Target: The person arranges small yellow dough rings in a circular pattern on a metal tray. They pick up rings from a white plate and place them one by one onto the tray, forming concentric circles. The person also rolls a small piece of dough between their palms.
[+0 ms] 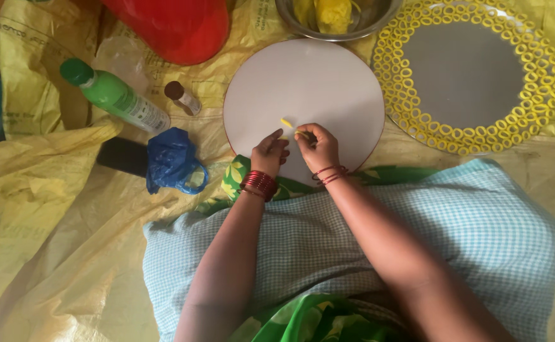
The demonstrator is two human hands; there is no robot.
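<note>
Nearest, the left hand [270, 152] and right hand [317, 145] meet over the near edge of a white round board [302, 82], fingertips pinching a small yellow strip [288, 124] that pokes up between them. Farther off sit a steel bowl [378, 24] and a yellow-ringed mirror [470, 73].

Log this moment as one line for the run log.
left hand: on white round board, by yellow strip | right hand: pinching yellow strip | nearby: green bottle, steel bowl, yellow-ringed mirror
</note>
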